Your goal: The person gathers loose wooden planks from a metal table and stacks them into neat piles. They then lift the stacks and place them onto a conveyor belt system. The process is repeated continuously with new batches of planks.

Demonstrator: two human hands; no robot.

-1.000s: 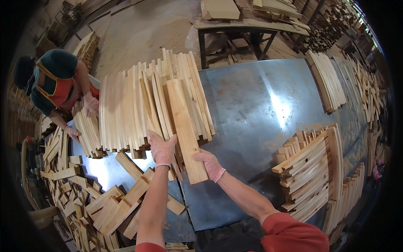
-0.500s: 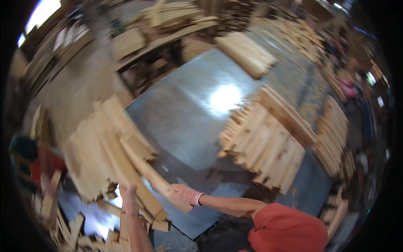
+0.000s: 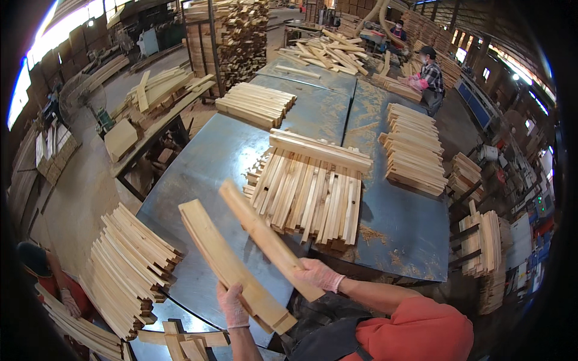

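Note:
Gloved in pink and white, my left hand (image 3: 233,305) grips a pair of wooden boards (image 3: 232,259) that lie one against the other, near their lower end. My right hand (image 3: 320,275), in a matching glove, is closed round the lower part of a single wooden board (image 3: 265,234). Both loads slant up and to the left over the metal table (image 3: 180,174), side by side with a gap between them. Beyond their far ends sits a stack of wooden strips (image 3: 307,192), with a longer strip (image 3: 319,150) lying across its back.
Left of my hands stands a tall stack of boards (image 3: 126,265). Another stack (image 3: 412,147) is on the right, a smaller one (image 3: 256,102) farther back. A co-worker (image 3: 45,271) is at the lower left; another person (image 3: 430,75) works at the far right. Short offcuts (image 3: 183,343) lie below.
Both hands have lifted their boards off the left stack and carried them right over the table. My view has swung left-to-right, bringing the strip stack nearer the middle.

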